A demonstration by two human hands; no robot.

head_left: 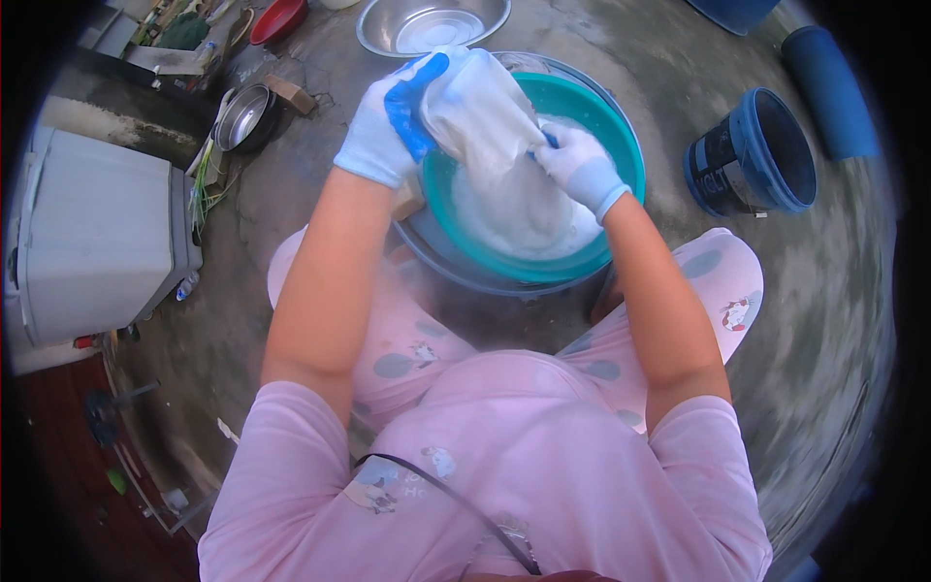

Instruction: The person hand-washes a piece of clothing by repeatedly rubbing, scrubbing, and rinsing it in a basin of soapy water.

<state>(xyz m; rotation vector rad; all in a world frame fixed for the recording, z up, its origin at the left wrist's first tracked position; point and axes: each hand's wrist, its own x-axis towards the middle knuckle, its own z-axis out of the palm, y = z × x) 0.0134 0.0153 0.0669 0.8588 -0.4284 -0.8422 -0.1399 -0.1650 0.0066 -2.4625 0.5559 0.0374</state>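
Both hands wear white work gloves with blue palms. My left hand (pixel 388 121) is raised at the far left side of a teal basin (pixel 628 155), its blue thumb closed on a wet white cloth (pixel 475 107). Pinched between the fingers of my right hand (pixel 579 165) is the cloth's right edge, over the middle of the basin. The cloth is stretched between the hands and hangs down toward foamy water (pixel 582 231). Its lower end blends into the suds, so I cannot tell where it stops. What kind of cloth it is does not show.
The teal basin sits inside a wider, partly hidden tub (pixel 432 250) between my knees. Beyond it stands a steel basin (pixel 433 27). A dark blue bucket (pixel 713 160) is at right, near a blue cylinder (pixel 829 92). Leftward are a metal pan (pixel 247 118), a brick (pixel 291 94) and a grey box (pixel 97 228).
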